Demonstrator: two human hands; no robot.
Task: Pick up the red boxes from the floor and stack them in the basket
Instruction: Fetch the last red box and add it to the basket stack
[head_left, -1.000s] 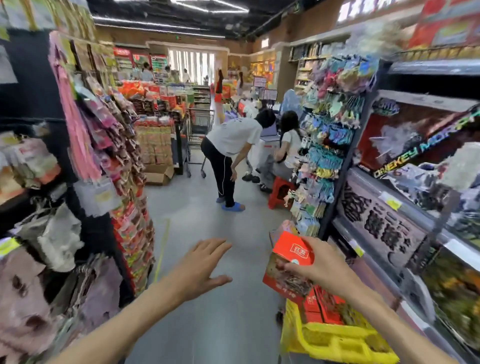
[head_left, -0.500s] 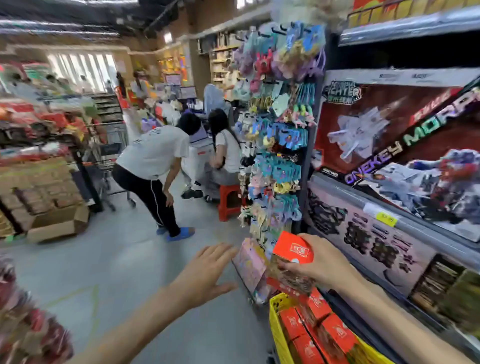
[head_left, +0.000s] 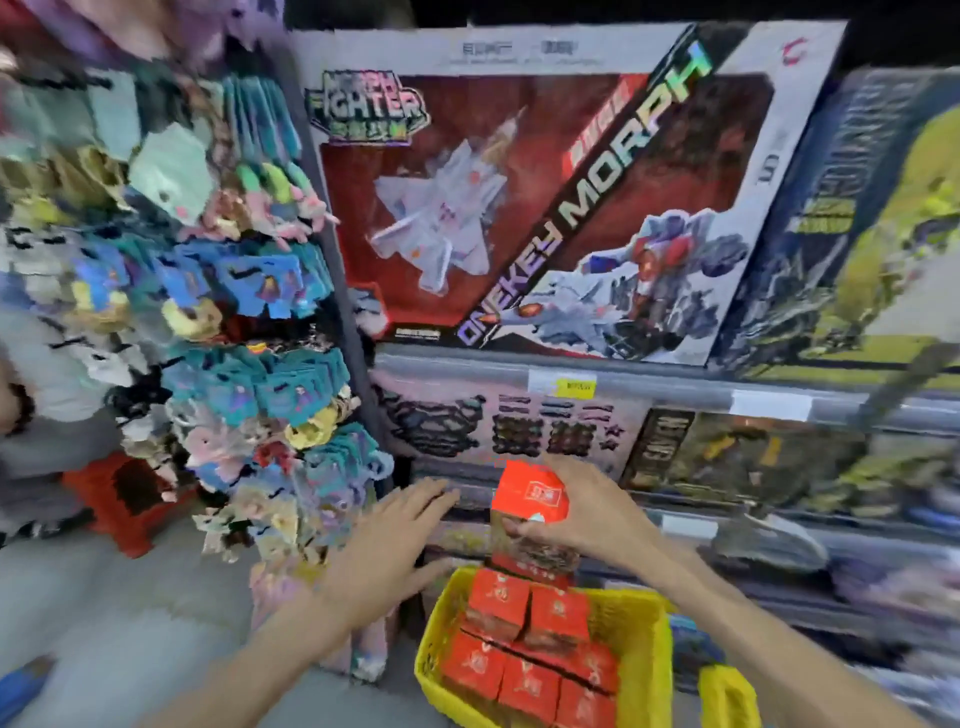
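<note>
Shop shelving (head_left: 675, 384) with large toy cartons filled the upper right of the frame, a rack of hanging trinkets (head_left: 249, 322) the left, grey floor (head_left: 104, 623) the lower left. At lower centre the yellow basket (head_left: 644, 649) held stacked red boxes (head_left: 524, 644). Above it, the right hand (head_left: 587, 514) gripped a red box (head_left: 530, 499) and the left hand (head_left: 395, 540) hovered with fingers spread; a loose release could topple the stack.
</note>
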